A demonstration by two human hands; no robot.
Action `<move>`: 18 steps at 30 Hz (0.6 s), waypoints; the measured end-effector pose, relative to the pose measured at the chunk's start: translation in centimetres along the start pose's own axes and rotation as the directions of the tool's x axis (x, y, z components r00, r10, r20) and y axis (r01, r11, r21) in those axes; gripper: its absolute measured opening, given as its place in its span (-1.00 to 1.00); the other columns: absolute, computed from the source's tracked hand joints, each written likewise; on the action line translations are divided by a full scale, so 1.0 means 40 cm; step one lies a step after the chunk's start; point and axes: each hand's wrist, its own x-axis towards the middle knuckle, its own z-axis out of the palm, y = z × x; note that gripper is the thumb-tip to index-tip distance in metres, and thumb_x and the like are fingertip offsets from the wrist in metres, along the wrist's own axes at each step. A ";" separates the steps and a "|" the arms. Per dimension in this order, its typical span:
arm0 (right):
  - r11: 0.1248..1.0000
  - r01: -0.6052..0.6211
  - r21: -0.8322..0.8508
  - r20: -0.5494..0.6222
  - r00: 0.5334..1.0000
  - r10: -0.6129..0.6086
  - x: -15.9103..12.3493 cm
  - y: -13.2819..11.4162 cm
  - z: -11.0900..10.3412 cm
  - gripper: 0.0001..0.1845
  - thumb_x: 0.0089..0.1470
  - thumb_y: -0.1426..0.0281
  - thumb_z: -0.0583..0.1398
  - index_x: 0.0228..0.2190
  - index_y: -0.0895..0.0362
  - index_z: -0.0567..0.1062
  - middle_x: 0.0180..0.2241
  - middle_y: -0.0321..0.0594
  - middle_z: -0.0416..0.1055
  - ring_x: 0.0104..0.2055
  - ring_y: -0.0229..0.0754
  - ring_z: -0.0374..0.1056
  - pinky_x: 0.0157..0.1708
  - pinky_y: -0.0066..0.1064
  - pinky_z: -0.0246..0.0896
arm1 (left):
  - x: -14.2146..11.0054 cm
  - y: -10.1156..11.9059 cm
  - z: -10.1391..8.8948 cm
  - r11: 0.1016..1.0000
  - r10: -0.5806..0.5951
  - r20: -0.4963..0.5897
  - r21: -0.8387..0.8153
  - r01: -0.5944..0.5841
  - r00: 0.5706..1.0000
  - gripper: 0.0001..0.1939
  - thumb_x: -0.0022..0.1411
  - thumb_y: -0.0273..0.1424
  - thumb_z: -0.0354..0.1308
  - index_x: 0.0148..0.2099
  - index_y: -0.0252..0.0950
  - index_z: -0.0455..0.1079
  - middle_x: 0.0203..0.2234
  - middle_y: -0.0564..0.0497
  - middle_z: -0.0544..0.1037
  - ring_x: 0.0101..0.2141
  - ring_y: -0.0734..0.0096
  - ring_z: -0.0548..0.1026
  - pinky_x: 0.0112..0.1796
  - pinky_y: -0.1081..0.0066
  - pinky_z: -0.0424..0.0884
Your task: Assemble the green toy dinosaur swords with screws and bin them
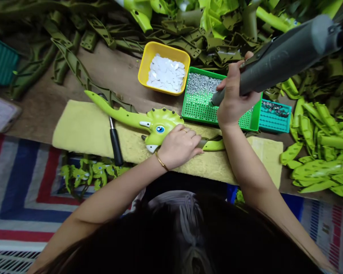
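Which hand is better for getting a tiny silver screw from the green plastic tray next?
Probably the right hand: its grey, tube-shaped power screwdriver points into that tray, near the screws. The left hand is farther away, holding the lime-green plastic dinosaur toy.

Dim, soft light was cast over the counter (111,68), and the pile along the top was left in shadow. The electric driver (277,57) was slightly blurred; edges were stretched.
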 end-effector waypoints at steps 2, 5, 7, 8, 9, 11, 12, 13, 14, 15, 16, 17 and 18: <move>0.996 0.009 0.084 0.017 1.000 -0.010 0.008 -0.034 -0.010 -0.69 -0.04 0.16 0.30 -0.27 0.03 0.44 -0.35 -0.40 0.39 -0.63 -0.47 0.24 -0.63 -0.48 0.19 | 0.002 0.000 -0.002 1.000 -0.007 0.019 -0.002 0.007 1.000 -0.62 0.21 -0.12 0.21 -0.14 -0.36 0.48 -0.37 -0.04 0.58 -0.29 0.26 0.50 -0.19 0.28 0.22; 0.986 -0.004 0.165 0.036 0.999 -0.002 0.003 -0.114 -0.045 -0.69 0.00 0.20 0.29 -0.19 -0.02 0.44 -0.35 -0.43 0.40 -0.64 -0.49 0.25 -0.63 -0.52 0.18 | 0.005 0.001 -0.006 1.000 -0.019 0.047 -0.017 0.020 0.999 -0.62 0.23 -0.11 0.19 -0.16 -0.36 0.48 -0.36 -0.07 0.59 -0.29 0.25 0.50 -0.19 0.27 0.22; 0.990 -0.044 0.134 0.110 0.993 0.030 -0.018 -0.164 -0.080 -0.69 0.00 0.16 0.29 -0.19 -0.06 0.45 -0.35 -0.44 0.39 -0.65 -0.49 0.23 -0.65 -0.52 0.18 | 0.007 0.001 -0.008 0.999 -0.026 0.061 -0.030 0.028 0.998 -0.62 0.23 -0.11 0.19 -0.16 -0.36 0.49 -0.35 -0.08 0.59 -0.29 0.23 0.50 -0.19 0.26 0.22; 0.994 -0.069 0.082 0.160 0.986 0.055 -0.032 -0.182 -0.098 -0.67 0.01 0.12 0.28 -0.18 -0.09 0.45 -0.34 -0.43 0.38 -0.65 -0.48 0.24 -0.65 -0.52 0.19 | 0.008 0.001 -0.008 0.999 -0.030 0.066 -0.035 0.033 0.997 -0.62 0.23 -0.12 0.18 -0.17 -0.36 0.49 -0.35 -0.08 0.59 -0.28 0.22 0.50 -0.19 0.25 0.22; 0.997 -0.080 0.024 0.204 0.976 0.073 -0.047 -0.196 -0.114 -0.64 0.01 0.06 0.26 -0.16 -0.11 0.44 -0.33 -0.41 0.38 -0.65 -0.47 0.24 -0.65 -0.51 0.20 | 0.009 0.001 -0.008 0.999 -0.034 0.070 -0.037 0.037 0.997 -0.63 0.23 -0.12 0.18 -0.18 -0.36 0.49 -0.35 -0.08 0.59 -0.28 0.21 0.50 -0.19 0.24 0.22; 0.994 -0.085 -0.063 0.254 0.962 0.098 -0.074 -0.207 -0.135 -0.59 0.03 -0.01 0.21 -0.11 -0.15 0.40 -0.28 -0.38 0.36 -0.62 -0.45 0.26 -0.63 -0.50 0.24 | 0.009 0.001 -0.007 0.999 -0.038 0.074 -0.036 0.041 0.996 -0.63 0.24 -0.11 0.17 -0.18 -0.35 0.49 -0.36 -0.08 0.59 -0.27 0.21 0.50 -0.19 0.24 0.22; 0.993 -0.091 -0.075 0.264 0.958 0.107 -0.084 -0.206 -0.140 -0.60 0.04 -0.01 0.20 -0.11 -0.15 0.39 -0.26 -0.36 0.35 -0.61 -0.44 0.27 -0.63 -0.49 0.25 | 0.009 0.001 -0.007 0.999 -0.039 0.072 -0.033 0.042 0.997 -0.63 0.24 -0.11 0.17 -0.17 -0.35 0.49 -0.35 -0.08 0.59 -0.27 0.21 0.50 -0.19 0.24 0.22; 0.994 -0.092 -0.056 0.272 0.956 0.104 -0.092 -0.202 -0.141 -0.62 0.05 0.02 0.21 -0.12 -0.14 0.39 -0.26 -0.35 0.35 -0.61 -0.43 0.27 -0.64 -0.48 0.25 | 0.009 0.001 -0.006 0.999 -0.040 0.068 -0.032 0.042 0.997 -0.63 0.24 -0.11 0.16 -0.17 -0.34 0.49 -0.35 -0.08 0.59 -0.28 0.21 0.50 -0.19 0.24 0.22; 0.995 -0.094 -0.018 0.284 0.954 0.096 -0.098 -0.196 -0.140 -0.65 0.05 0.08 0.22 -0.13 -0.13 0.41 -0.28 -0.35 0.34 -0.61 -0.43 0.26 -0.65 -0.48 0.23 | 0.009 0.001 -0.006 0.999 -0.038 0.064 -0.031 0.040 0.997 -0.64 0.25 -0.11 0.15 -0.17 -0.33 0.49 -0.35 -0.08 0.59 -0.28 0.21 0.50 -0.19 0.24 0.22; 0.995 -0.099 0.024 0.299 0.950 0.088 -0.103 -0.189 -0.138 -0.68 0.04 0.14 0.24 -0.14 -0.12 0.42 -0.29 -0.36 0.34 -0.61 -0.43 0.25 -0.66 -0.48 0.22 | 0.009 0.002 -0.006 0.999 -0.037 0.061 -0.031 0.039 0.997 -0.65 0.25 -0.12 0.15 -0.17 -0.32 0.49 -0.35 -0.08 0.59 -0.28 0.21 0.50 -0.19 0.23 0.23; 0.993 -0.105 0.057 0.310 0.947 0.082 -0.108 -0.180 -0.137 -0.70 0.04 0.18 0.25 -0.15 -0.12 0.43 -0.32 -0.36 0.33 -0.61 -0.43 0.24 -0.66 -0.48 0.21 | 0.008 0.002 -0.006 0.999 -0.037 0.059 -0.031 0.038 0.998 -0.65 0.25 -0.13 0.15 -0.17 -0.32 0.49 -0.35 -0.08 0.59 -0.29 0.21 0.50 -0.19 0.23 0.23; 0.991 -0.107 0.075 0.314 0.946 0.078 -0.114 -0.173 -0.139 -0.70 0.04 0.19 0.25 -0.15 -0.12 0.43 -0.34 -0.37 0.32 -0.61 -0.42 0.24 -0.65 -0.47 0.22 | 0.008 0.003 -0.006 0.999 -0.037 0.060 -0.029 0.039 0.998 -0.65 0.25 -0.13 0.15 -0.17 -0.33 0.49 -0.36 -0.08 0.59 -0.29 0.20 0.50 -0.19 0.23 0.23; 0.992 -0.110 0.066 0.308 0.948 0.084 -0.119 -0.166 -0.144 -0.68 0.03 0.16 0.24 -0.14 -0.14 0.41 -0.36 -0.37 0.30 -0.59 -0.39 0.25 -0.62 -0.44 0.25 | 0.008 0.003 -0.006 0.999 -0.037 0.063 -0.027 0.039 0.997 -0.65 0.25 -0.13 0.15 -0.16 -0.33 0.49 -0.36 -0.08 0.59 -0.29 0.20 0.50 -0.19 0.23 0.23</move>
